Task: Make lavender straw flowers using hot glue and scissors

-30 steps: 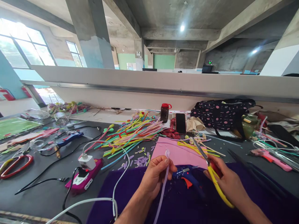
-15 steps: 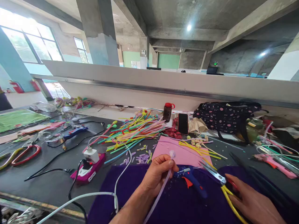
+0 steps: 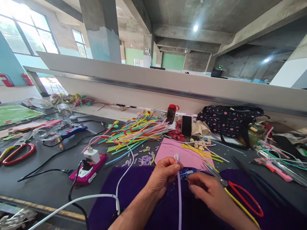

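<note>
My left hand (image 3: 162, 176) pinches a lavender pipe cleaner (image 3: 178, 191) just below its curled tip, and the stem hangs down over the purple cloth (image 3: 134, 195). My right hand (image 3: 211, 193) rests beside it, fingers curled together over the handle of a blue glue gun (image 3: 186, 172), which it mostly hides. Scissors (image 3: 240, 195) with red and yellow handles lie on the cloth just right of that hand, with nothing holding them. A pink foam sheet (image 3: 172, 153) lies just beyond both hands.
A heap of coloured pipe cleaners (image 3: 134, 132) and cut bits lies at the centre. A pink power strip (image 3: 87, 171) with a white charger and cables sits left. A phone (image 3: 186, 126), bottle (image 3: 171, 113), spotted bag (image 3: 227, 119), pink glue gun (image 3: 273, 166) and red scissors (image 3: 16, 153) surround them.
My right hand has put the scissors down on the cloth and moved left onto the blue glue gun. My left hand keeps its hold on the lavender pipe cleaner.
</note>
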